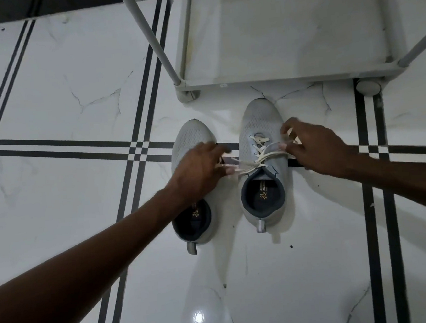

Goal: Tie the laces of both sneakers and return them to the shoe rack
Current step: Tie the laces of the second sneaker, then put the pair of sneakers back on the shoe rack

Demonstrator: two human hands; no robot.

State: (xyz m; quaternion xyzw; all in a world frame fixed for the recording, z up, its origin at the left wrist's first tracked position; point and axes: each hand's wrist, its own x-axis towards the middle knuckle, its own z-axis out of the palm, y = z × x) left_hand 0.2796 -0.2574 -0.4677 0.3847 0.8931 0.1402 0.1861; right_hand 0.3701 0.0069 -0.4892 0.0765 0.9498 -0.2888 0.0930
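Observation:
Two light grey sneakers stand side by side on the tiled floor, toes pointing at the shoe rack [289, 77]. The right sneaker [259, 122] has cream laces [258, 157] crossed over its tongue. My left hand [197, 167] grips one lace end and pulls it out to the left, above the left sneaker [192, 137]. My right hand [315, 145] grips the other lace end, stretched out to the right. The left sneaker's laces are hidden under my left hand and forearm.
The grey rack's bottom shelf [285, 28] lies just beyond the shoes, with a slanted pole [151, 38] at its left corner and a round foot [368, 86] at the right. White marble tiles with black stripes [78, 146] surround everything.

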